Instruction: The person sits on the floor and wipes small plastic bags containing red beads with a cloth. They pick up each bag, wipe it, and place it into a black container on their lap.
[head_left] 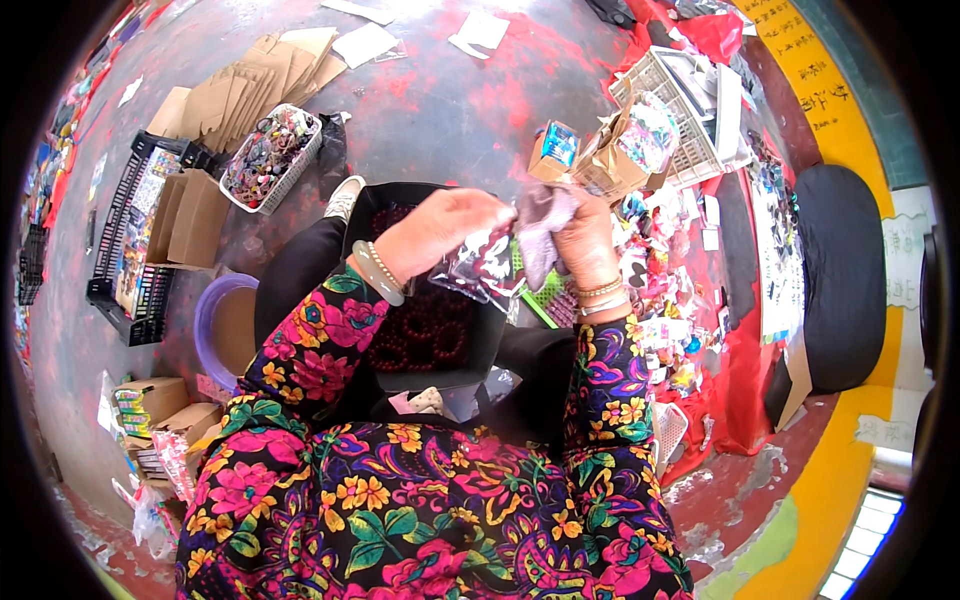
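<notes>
My left hand (446,232) is closed, its fingertips pinched on a shiny clear plastic bag (480,268) that hangs below them. Close by on the right, my right hand (588,243) grips a crumpled mauve cloth (543,232), its folds drooping beside the bag. What lies inside the bag is hard to make out through the glare. Under both hands stands a black bin (487,335) between my legs, holding dark red beaded rings (425,335). A bright green basket (545,300) shows partly behind the cloth and my right hand.
To the left are a purple tub (204,325), a white basket of small trinkets (232,182), a black crate (103,285) and flattened cardboard (235,90). Small packaged goods (665,270) cover red sheeting at right, near an open carton (610,165) and a black stool (843,280).
</notes>
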